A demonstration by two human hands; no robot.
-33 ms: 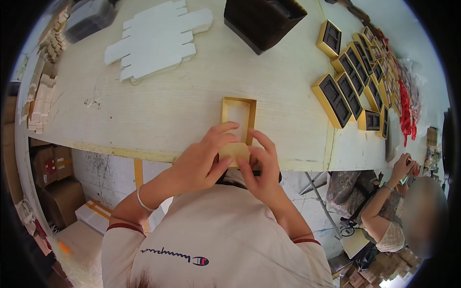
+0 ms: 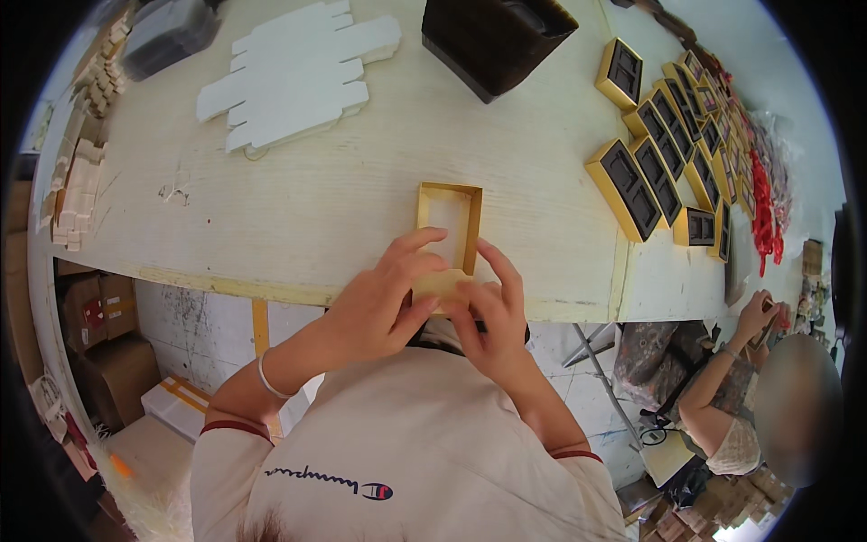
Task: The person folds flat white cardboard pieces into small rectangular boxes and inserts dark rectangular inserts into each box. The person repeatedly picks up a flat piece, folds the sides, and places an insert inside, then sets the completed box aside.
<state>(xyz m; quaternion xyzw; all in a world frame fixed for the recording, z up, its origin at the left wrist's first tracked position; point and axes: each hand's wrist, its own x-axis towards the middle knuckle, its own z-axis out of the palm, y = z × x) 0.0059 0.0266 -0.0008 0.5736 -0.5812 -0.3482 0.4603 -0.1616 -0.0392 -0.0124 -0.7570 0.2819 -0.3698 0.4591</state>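
A small gold cardboard box (image 2: 479, 217) with a white inside lies at the table's front edge, its far and side walls upright. Its near end flap (image 2: 435, 287) leans out toward me. My left hand (image 2: 384, 294) grips the left side of this end, its thumb on the flap and its forefinger reaching over the inside. With my right hand (image 2: 492, 307) I pinch the flap's right part, thumb and fingers close together, while the forefinger stretches along the outside of the right wall. The fingers hide the near corners.
Flat white die-cut card blanks (image 2: 298, 77) lie at the back left, beside a dark brown plastic tray stack (image 2: 492, 36). Gold boxes with black inserts (image 2: 632, 190) cover the right side. At far right a co-worker's hands (image 2: 757, 316) hold something small. Cartons (image 2: 108, 361) stand below left.
My right forefinger has moved slightly up along the box's right wall, and the right fingers have shifted over the flap. My left hand is almost still. The co-worker's hands have moved a little.
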